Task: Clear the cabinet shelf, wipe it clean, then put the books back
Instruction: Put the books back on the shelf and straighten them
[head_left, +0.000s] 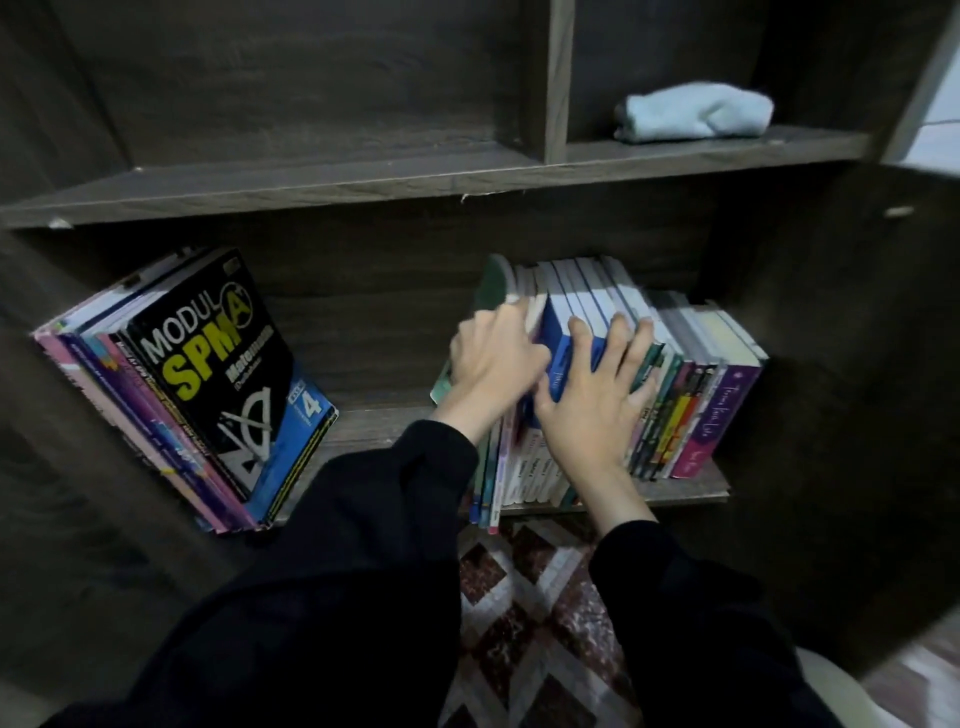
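Left grip (493, 358), right grip (592, 400) on books (597, 291)

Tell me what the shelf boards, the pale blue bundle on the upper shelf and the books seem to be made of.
Shelf boards: likely laminated particleboard, matt dark woodgrain, pale chips on upper board's edge.
Pale blue bundle: soft cloth, probably microfibre or terry, folded and slumped.
Books: paperbacks, glossy card covers catching light, white paper edges.
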